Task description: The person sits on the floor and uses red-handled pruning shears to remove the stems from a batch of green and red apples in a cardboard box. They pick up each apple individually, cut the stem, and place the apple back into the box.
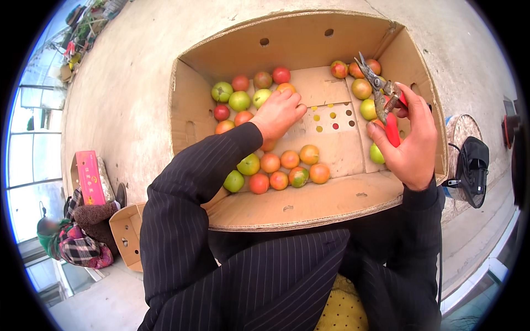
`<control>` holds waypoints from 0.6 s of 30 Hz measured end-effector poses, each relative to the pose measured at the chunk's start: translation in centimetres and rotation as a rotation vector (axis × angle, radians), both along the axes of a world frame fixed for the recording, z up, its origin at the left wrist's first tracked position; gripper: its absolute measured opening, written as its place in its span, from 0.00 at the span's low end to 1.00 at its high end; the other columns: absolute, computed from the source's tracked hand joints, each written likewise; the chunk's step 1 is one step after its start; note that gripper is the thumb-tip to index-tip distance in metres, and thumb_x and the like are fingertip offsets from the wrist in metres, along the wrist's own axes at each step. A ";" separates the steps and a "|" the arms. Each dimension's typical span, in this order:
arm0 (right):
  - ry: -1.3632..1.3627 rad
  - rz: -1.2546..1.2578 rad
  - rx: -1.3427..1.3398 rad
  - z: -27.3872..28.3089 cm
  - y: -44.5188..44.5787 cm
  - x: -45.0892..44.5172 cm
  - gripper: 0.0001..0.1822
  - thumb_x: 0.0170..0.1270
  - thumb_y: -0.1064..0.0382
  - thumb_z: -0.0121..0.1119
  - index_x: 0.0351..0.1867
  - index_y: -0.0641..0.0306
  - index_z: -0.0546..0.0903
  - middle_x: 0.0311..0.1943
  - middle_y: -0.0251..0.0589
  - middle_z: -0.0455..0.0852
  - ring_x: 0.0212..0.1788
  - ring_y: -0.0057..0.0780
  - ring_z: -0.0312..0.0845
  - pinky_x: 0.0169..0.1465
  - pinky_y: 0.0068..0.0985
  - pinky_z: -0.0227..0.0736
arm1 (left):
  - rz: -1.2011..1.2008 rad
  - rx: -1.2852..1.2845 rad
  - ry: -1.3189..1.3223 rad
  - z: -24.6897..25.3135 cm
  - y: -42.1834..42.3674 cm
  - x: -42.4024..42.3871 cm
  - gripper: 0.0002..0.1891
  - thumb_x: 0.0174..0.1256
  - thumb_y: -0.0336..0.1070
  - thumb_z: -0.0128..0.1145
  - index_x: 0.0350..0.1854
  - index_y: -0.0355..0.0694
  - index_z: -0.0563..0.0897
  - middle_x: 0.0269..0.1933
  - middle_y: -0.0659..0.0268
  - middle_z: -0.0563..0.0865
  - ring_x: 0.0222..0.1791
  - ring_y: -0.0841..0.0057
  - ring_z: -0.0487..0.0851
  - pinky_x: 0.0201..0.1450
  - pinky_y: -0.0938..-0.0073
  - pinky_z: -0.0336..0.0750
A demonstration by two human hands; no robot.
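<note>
A large cardboard box (306, 202) stands before me with red, orange and green tomatoes on its bottom. My left hand (281, 113) reaches into its left half, fingers curled down over the tomatoes; an orange tomato (285, 87) lies at its fingertips. Whether the fingers grip anything is hidden. On the right, my right hand (414, 145) holds red-handled pruning shears (383, 89), their blades apart and pointing up and left over the right-hand tomatoes. Several tomatoes, among them a half-green one (298, 177), lie along the box's near side. Printed dots mark a pale patch on the bottom.
At the far left a person (83, 244) sits beside a smaller cardboard box (128, 236) and a pink carton (90, 178). A black bag (473, 171) rests on a round stand right of the large box. Plants and clutter stand at the upper left.
</note>
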State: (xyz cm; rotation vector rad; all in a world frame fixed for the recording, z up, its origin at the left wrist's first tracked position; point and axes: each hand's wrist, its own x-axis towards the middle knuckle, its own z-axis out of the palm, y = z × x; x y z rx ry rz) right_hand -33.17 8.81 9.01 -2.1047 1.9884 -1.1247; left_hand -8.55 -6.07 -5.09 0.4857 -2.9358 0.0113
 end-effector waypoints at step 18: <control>0.006 0.019 0.019 -0.1 0.0 -0.2 0.37 0.51 0.63 0.75 0.64 0.69 0.75 0.44 0.45 0.80 0.42 0.34 0.78 0.50 0.30 0.75 | 0.023 0.235 -0.017 -1.2 -0.3 0.8 0.15 0.49 0.34 0.68 0.40 0.40 0.80 0.40 0.58 0.78 0.44 0.57 0.79 0.46 0.56 0.74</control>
